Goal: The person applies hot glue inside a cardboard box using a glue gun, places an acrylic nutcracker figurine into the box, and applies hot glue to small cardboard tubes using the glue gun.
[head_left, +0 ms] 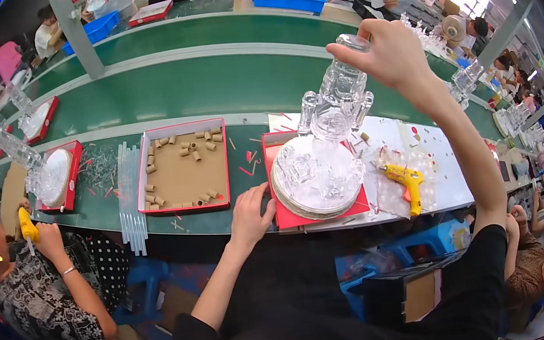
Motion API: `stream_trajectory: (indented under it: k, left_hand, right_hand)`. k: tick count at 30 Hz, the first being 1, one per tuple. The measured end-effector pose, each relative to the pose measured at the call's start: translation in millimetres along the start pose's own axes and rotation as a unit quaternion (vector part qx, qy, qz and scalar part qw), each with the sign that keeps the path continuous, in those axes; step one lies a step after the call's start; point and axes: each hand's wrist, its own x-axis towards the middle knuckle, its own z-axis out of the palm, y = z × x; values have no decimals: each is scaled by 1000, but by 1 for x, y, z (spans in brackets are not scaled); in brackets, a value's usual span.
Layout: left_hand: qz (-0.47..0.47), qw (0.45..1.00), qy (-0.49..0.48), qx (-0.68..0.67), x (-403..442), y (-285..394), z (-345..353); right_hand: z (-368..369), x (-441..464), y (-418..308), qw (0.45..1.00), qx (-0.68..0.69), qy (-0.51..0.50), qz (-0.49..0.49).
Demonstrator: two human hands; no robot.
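In the head view, the clear figure's (335, 111) foot is hard to make out against the white disc (316, 172); the right hand (389, 50) pinches its top, while the left hand (250, 211), lower left, touches the red box (291, 219), whether gripping I cannot tell

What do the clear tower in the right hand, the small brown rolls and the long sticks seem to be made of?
Tower: probably hard plastic, perhaps glass; glossy, see-through, with bright highlights.
Rolls: likely cardboard, though cork is possible; matte and plain brown.
Sticks: likely plastic or glue; smooth, translucent, the green table tinting them.
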Motion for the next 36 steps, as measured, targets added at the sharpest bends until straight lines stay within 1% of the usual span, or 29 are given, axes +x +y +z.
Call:
stream_trajectory:
  k: [3, 4, 7, 8, 9, 10, 11, 13, 14, 16, 17, 18, 19, 20, 21, 22, 24, 25, 26, 28, 34, 36]
  left_hand:
    - [-12, 1000, 2, -11, 2, 1, 0]
    - [-18, 1000, -2, -12, 2, 0, 0]
    - [-38, 999, -17, -30, 3, -1, -1]
    - [-20, 999, -26, -4, 4, 3, -2]
    - [-1, 999, -34, 21, 5, 5, -3]
    - [-2, 999, -35, 20, 5, 7, -4]
    - [0, 999, -33, 15, 5, 8, -5]
    - [8, 999, -37, 10, 7, 7, -4]
    - [10, 999, -38, 18, 7, 7, -4]
    - [17, 999, -43, 29, 7, 8, -3]
    - [-32, 998, -62, 0, 6, 7, -1]
    - [-81, 993, -81, -26, 8, 6, -1]
    - [-76, 993, -86, -22, 16, 9, 0]
    - [-38, 996, -79, -16, 23, 17, 3]
    - [-3, 997, -71, -12, 27, 23, 8]
    - [-8, 997, -75, -12, 29, 24, 17]
    - [-18, 998, -59, -14, 34, 19, 34]
    - [-38, 997, -66, -18, 35, 18, 37]
    - [-38, 997, -67, -18, 35, 17, 38]
    - [-33, 997, -74, 10, 33, 15, 40]
    - [-31, 997, -73, 8, 35, 16, 38]
    - [-33, 997, -72, 14, 35, 15, 40]
  right_hand:
    - [6, 0, 2, 999, 5, 45, 0]
    - [7, 0, 4, 999, 8, 38, 0]
    - [9, -3, 5, 998, 6, 67, 12]
    - [12, -6, 5, 998, 7, 62, 10]
    - [16, -9, 7, 995, 2, 104, 3]
    - [20, -11, 10, 989, -4, 147, -2]
    - [26, -11, 15, 989, -5, 147, -1]
    - [41, -10, 27, 977, 85, 193, -16]
    - [48, -9, 30, 977, 83, 196, -11]
    - [62, -4, 29, 951, 257, 168, 17]
    - [67, -3, 28, 949, 275, 150, 29]
    - [76, 0, 28, 948, 276, 156, 35]
    - [86, 4, 29, 895, 426, 115, 64]
    - [90, 6, 26, 817, 565, 69, 90]
    - [90, 6, 25, 777, 623, 46, 83]
    - [92, 4, 23, 775, 625, 43, 87]
    - [96, 4, 22, 759, 636, 98, 95]
    - [98, 7, 23, 752, 640, 128, 96]
    - [101, 8, 23, 752, 640, 128, 98]
    - [107, 7, 24, 733, 644, 195, 101]
    - [129, 17, 36, 727, 644, 212, 110]
    - [138, 18, 38, 722, 654, 199, 106]
